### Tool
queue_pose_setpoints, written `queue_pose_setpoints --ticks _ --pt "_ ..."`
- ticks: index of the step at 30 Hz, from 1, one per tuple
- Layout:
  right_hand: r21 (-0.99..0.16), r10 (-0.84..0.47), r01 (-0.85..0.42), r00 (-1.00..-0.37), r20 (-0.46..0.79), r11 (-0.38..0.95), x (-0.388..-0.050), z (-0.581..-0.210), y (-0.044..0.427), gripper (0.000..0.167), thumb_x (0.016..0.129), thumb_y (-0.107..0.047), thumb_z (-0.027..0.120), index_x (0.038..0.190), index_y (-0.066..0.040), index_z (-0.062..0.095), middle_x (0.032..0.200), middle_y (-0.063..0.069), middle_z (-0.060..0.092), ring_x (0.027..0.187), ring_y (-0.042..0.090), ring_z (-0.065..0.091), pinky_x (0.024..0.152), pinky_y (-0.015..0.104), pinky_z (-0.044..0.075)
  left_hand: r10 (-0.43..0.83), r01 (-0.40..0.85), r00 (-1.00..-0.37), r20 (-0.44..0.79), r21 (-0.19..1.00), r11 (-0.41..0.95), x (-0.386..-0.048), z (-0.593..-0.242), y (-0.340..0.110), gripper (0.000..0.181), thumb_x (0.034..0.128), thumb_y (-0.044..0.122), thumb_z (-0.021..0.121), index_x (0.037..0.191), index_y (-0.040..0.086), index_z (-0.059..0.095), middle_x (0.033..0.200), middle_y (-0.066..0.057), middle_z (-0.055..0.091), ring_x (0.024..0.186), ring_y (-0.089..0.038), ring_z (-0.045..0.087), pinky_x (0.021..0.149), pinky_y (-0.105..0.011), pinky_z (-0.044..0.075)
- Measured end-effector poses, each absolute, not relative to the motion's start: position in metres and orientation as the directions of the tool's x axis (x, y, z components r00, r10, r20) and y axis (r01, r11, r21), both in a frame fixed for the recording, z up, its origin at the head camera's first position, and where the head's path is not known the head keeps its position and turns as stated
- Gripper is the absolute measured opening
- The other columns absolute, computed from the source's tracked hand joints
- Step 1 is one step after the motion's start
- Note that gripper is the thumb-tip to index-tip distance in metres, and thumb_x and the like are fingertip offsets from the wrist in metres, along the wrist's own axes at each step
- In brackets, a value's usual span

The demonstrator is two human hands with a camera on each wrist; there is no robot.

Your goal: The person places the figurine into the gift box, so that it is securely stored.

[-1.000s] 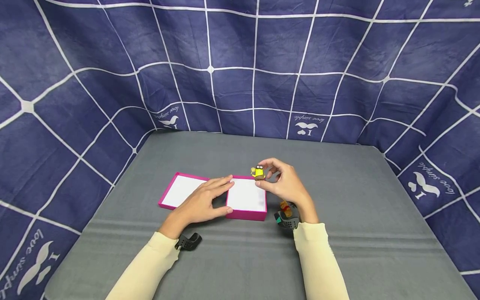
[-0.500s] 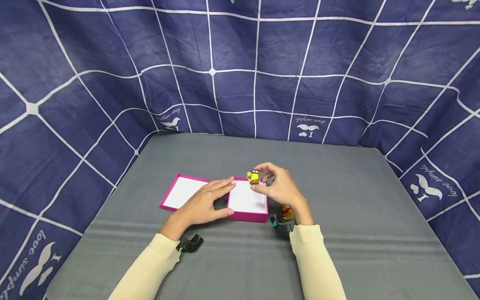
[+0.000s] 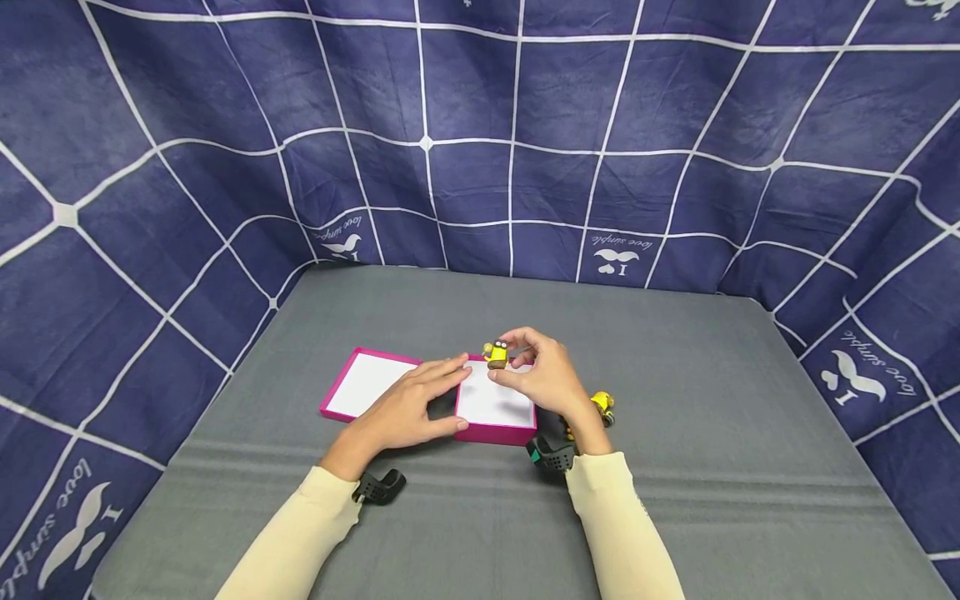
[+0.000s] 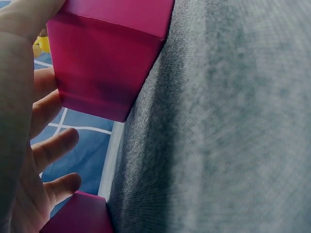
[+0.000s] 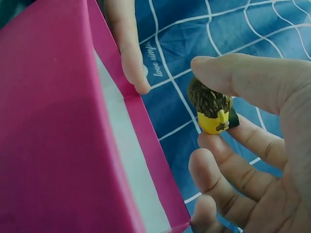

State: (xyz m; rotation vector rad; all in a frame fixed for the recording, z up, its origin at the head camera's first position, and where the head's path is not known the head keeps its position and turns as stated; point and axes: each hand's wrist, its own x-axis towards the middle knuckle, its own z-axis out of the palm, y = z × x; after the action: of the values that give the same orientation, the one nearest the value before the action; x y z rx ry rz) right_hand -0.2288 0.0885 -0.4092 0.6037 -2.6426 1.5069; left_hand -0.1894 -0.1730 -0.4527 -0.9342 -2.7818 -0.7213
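Note:
My right hand (image 3: 546, 375) pinches a small yellow-and-brown toy figure (image 3: 497, 355) between thumb and fingertips, above the back part of the pink box (image 3: 495, 433). In the right wrist view the figure (image 5: 211, 114) shows its yellow part and a rough brown part, with the thumb on it. My left hand (image 3: 408, 404) lies at the box's left side, its fingers fairly straight and spread. The thumb reaches the front corner and the fingers the back left corner. The box's white inside faces up.
Left of the box lies a shallow pink lid (image 3: 324, 412), white inside, partly under my left hand. Another yellow toy figure (image 3: 603, 402) stands right of the box, partly hidden by my right wrist. A blue checked cloth (image 3: 465, 100) hangs behind the grey table (image 3: 675, 350).
My right hand has moved left with the toy figure, from over the box's right back corner to nearer its middle. More of the figures on the right shows. My left hand stays put.

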Motion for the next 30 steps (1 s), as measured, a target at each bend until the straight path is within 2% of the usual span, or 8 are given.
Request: queue_pose_setpoints --ticks 11,15,22,30 --pt "-0.802 -0.317 -0.349 -0.925 0.211 0.486 -0.225 -0.410 0.077 0.046 0.074 -0.027 0.089 0.114 -0.018 0.068 0.100 -0.001 0.073 0.082 0.015 0.067 0.065 0.029 0.051 0.548 0.608 -0.793 0.266 0.395 0.688 -0.190 -0.454 -0.175 0.082 0.0864 0.074 0.057 0.154 0.030 0.042 0.164 0.013 0.032 0.147 -0.014 0.036 0.116 -0.053 0.035" --pt "-0.787 -0.323 -0.354 -0.923 0.208 0.505 -0.224 -0.412 0.074 0.046 0.072 -0.027 0.090 0.112 -0.015 0.069 0.097 0.000 0.072 0.081 0.014 0.066 0.066 0.028 0.051 0.555 0.620 -0.784 0.276 0.387 0.683 -0.190 -0.454 -0.174 0.082 0.0868 0.073 0.058 0.154 0.030 0.041 0.164 0.013 0.031 0.147 -0.013 0.036 0.117 -0.052 0.035" --pt "-0.717 -0.319 -0.368 -0.924 0.212 0.592 -0.224 -0.418 0.070 0.046 0.072 -0.029 0.090 0.110 -0.015 0.070 0.091 -0.001 0.072 0.080 0.010 0.065 0.069 0.028 0.053 0.569 0.631 -0.775 0.276 0.386 0.672 -0.189 -0.453 -0.174 0.083 0.0881 0.072 0.057 0.155 0.026 0.038 0.165 0.013 0.028 0.146 -0.014 0.038 0.116 -0.060 0.032" --pt "-0.678 -0.354 -0.395 -0.912 0.208 0.620 -0.224 -0.420 0.065 0.045 0.071 -0.025 0.091 0.108 -0.011 0.070 0.090 0.000 0.073 0.081 0.013 0.068 0.073 0.030 0.056 0.562 0.620 -0.784 0.264 0.383 0.685 -0.188 -0.454 -0.174 0.084 0.0884 0.073 0.055 0.156 0.027 0.035 0.166 0.010 0.026 0.148 -0.013 0.035 0.117 -0.056 0.034"
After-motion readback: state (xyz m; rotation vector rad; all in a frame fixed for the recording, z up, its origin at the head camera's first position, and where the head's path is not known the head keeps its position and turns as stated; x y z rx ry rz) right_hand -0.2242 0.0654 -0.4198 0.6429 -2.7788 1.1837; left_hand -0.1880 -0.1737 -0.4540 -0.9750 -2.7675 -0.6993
